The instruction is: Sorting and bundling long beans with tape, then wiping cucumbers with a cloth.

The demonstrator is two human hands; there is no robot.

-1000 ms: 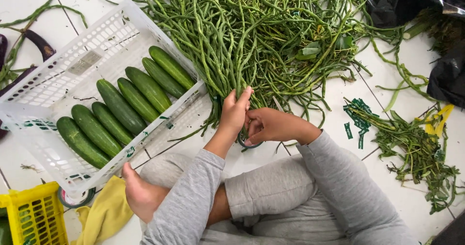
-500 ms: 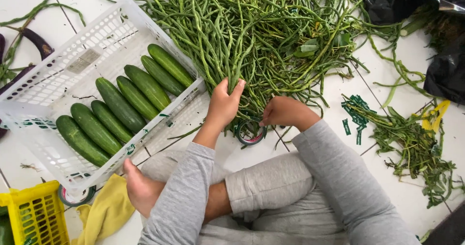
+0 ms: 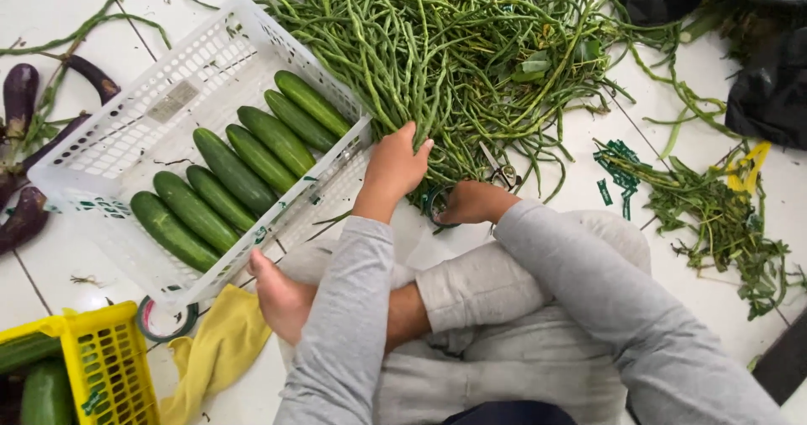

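Note:
A big heap of long green beans (image 3: pixel 471 47) covers the white tiled floor in front of me. My left hand (image 3: pixel 395 166) lies flat on the near ends of the beans, fingers apart, right beside the corner of the white basket (image 3: pixel 126 143). My right hand (image 3: pixel 471 202) reaches under the heap's near edge with its fingers hidden among the beans. It lies next to a green tape roll (image 3: pixel 430 209). My crossed legs and a bare foot (image 3: pixel 282 295) are below the hands.
The white basket holds several cucumbers (image 3: pixel 231 173). Dark eggplants (image 3: pixel 21 97) lie at the far left. A yellow basket (image 3: pixel 105 362), another tape roll (image 3: pixel 164 317) and a yellow cloth (image 3: pixel 214 349) sit at lower left. Bean trimmings (image 3: pixel 714 223) and black bags (image 3: pixel 769 89) are at the right.
Both hands have moved forward from the floor in front of my legs into the near edge of the bean heap. The left hand now lies on the beans.

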